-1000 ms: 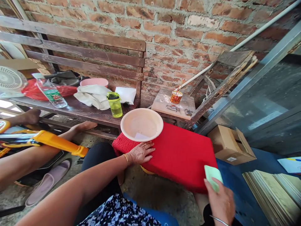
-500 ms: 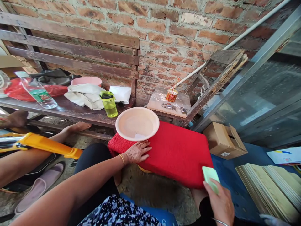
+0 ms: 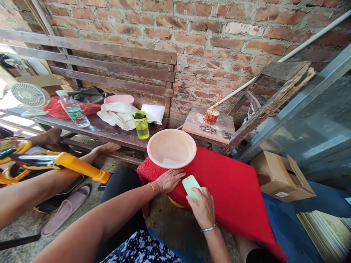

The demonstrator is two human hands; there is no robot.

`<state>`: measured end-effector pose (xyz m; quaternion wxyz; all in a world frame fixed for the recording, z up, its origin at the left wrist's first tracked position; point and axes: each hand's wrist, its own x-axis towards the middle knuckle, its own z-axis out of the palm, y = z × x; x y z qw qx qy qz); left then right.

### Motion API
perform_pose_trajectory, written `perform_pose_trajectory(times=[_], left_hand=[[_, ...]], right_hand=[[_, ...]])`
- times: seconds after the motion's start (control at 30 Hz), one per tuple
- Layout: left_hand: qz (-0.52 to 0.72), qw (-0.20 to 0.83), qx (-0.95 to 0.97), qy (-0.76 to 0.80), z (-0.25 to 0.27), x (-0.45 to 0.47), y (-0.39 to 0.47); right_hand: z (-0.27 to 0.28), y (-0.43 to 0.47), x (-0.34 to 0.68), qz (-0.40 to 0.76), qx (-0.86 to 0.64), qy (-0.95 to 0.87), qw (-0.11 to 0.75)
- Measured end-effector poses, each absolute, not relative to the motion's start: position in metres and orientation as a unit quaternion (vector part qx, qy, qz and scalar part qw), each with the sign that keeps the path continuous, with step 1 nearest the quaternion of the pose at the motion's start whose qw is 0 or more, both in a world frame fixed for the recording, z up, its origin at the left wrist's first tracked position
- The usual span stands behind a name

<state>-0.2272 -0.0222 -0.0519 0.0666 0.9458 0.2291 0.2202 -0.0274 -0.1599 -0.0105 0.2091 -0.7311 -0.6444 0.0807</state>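
Observation:
My left hand point(image 3: 169, 180) lies flat on the near edge of a red cloth point(image 3: 227, 190), its fingertips close beside the rim of a pale basin point(image 3: 153, 157). A white rectangular piece point(image 3: 170, 162) is in the bottom of the basin. My right hand point(image 3: 204, 209) grips a flat mint-green piece with rounded corners point(image 3: 191, 185) over the cloth, just right of my left hand. A small dark spot shows near one corner of this piece. Its underside is hidden, so I cannot tell its exact kind.
A wooden bench point(image 3: 123, 137) behind holds a green drinking bottle point(image 3: 141, 128), a water bottle point(image 3: 78, 116), white cloth point(image 3: 117, 116) and a fan point(image 3: 30, 94). A small stool point(image 3: 192, 126) carries a patterned cup point(image 3: 211, 116) and padlocks. Another person's leg point(image 3: 30, 190) is left; a cardboard box point(image 3: 274, 173) stands right.
My right hand has carried the mint-green piece leftward from the cloth's right end to beside my left hand. My left hand stays by the basin. The view has turned left.

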Motion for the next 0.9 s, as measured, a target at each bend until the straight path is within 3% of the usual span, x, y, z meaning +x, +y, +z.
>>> perform_pose_trajectory(times=[0.17,0.3,0.47,0.63,0.77,0.9], left_hand=[[0.198,0.082,0.946,0.242,-0.054,-0.225,-0.023],[0.196,0.089,0.946,0.241,-0.051,-0.225,-0.025],[0.197,0.068,0.946,0.248,-0.054,-0.227,-0.024],[0.203,0.062,0.945,0.249,-0.059,-0.23,-0.022],[0.198,0.057,0.946,0.249,-0.06,-0.231,-0.022],[0.197,0.05,0.949,0.242,-0.061,-0.229,-0.022]], right_hand=[[-0.021,-0.211,0.103,0.067,-0.841,-0.473,0.254],[-0.009,-0.239,0.167,-0.008,-0.928,-0.319,0.195],[0.004,-0.187,0.066,0.052,-0.822,-0.512,0.244],[-0.002,-0.135,-0.033,0.093,-0.726,-0.653,0.197],[-0.011,-0.147,0.025,0.084,-0.777,-0.595,0.186],[-0.012,-0.196,0.144,0.045,-0.894,-0.419,0.155]])
